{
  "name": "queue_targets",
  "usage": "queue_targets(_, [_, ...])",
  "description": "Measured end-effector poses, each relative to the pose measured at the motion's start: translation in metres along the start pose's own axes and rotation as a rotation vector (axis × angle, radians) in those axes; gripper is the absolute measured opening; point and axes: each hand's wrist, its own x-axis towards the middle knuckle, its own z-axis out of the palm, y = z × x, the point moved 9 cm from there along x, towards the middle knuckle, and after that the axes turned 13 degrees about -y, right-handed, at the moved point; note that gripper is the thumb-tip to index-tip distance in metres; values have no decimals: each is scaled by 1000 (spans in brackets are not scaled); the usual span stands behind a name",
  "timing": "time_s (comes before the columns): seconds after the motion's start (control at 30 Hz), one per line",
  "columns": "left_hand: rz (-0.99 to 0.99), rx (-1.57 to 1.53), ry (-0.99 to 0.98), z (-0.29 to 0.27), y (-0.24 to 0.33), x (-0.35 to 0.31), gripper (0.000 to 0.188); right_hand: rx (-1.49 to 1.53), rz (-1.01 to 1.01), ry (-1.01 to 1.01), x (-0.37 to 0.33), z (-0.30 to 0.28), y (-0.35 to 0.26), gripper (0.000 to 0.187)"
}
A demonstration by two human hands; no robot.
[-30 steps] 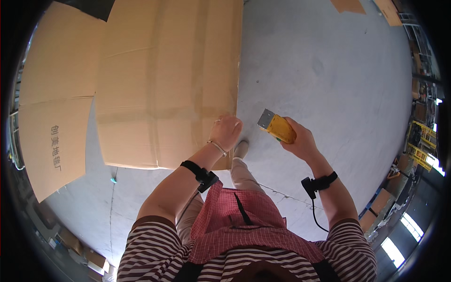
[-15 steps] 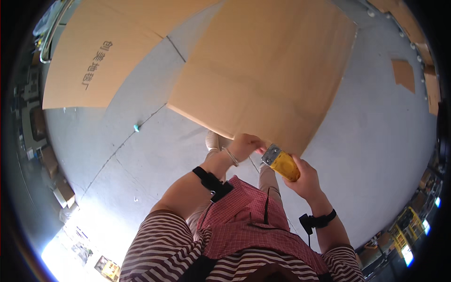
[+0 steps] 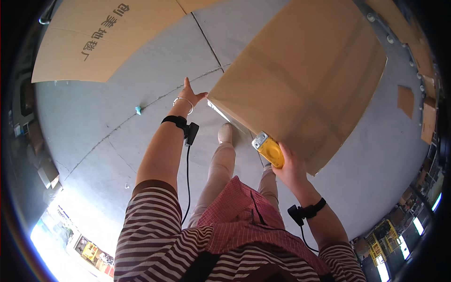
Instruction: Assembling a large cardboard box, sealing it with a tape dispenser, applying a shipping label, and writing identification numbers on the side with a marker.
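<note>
A large brown cardboard piece point(image 3: 300, 80), perhaps a carton, slants across the upper right in front of me, with a pale strip along its near left edge. My left hand point(image 3: 190, 94) is open at that piece's left corner. Its fingers are spread, with one digit at or very near the corner. My right hand point(image 3: 292, 167) is wrapped round a yellow hand tool point(image 3: 271, 152) with a grey metal head. The tool's head lies close to the cardboard's near edge; whether they touch I cannot tell.
Another cardboard sheet point(image 3: 94, 42) with dark printing lies at the upper left. A small turquoise object point(image 3: 138, 110) is on the grey floor point(image 3: 112, 136). A brown cardboard scrap point(image 3: 405, 101) lies on the right. Yellow metal frames point(image 3: 383, 242) stand at the lower right.
My left hand has moved away from the tool, out to the cardboard's left corner, and its fingers have spread. The cardboard has swung and shifted to the right. My right hand keeps the yellow tool.
</note>
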Motion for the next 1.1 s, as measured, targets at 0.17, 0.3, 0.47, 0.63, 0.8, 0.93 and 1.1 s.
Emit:
queue_targets(0.17, [231,-66,475,-1,87,-46,50,-101,14,43,-1,-4,10,71])
queue_targets(0.3, [185,160,732,16,109,-65,47,49,8,-25,-16,-3,23,70])
queue_targets(0.47, [155,168,762,12,96,-57,53,34,318,-181,-140,2,158,66])
queue_targets(0.63, [200,221,882,-2,94,-54,52,-120,595,-217,-253,9,283,63])
queue_targets(0.8, [139,468,1271,31,131,-78,44,-168,556,-202,-201,46,312,59])
queue_targets(0.93, [886,753,565,292,284,-104,51,-9,642,-439,-180,70,349,52])
queue_targets(1.1, [1243,1278,-50,503,328,-190,63,204,734,-343,-191,96,355,49])
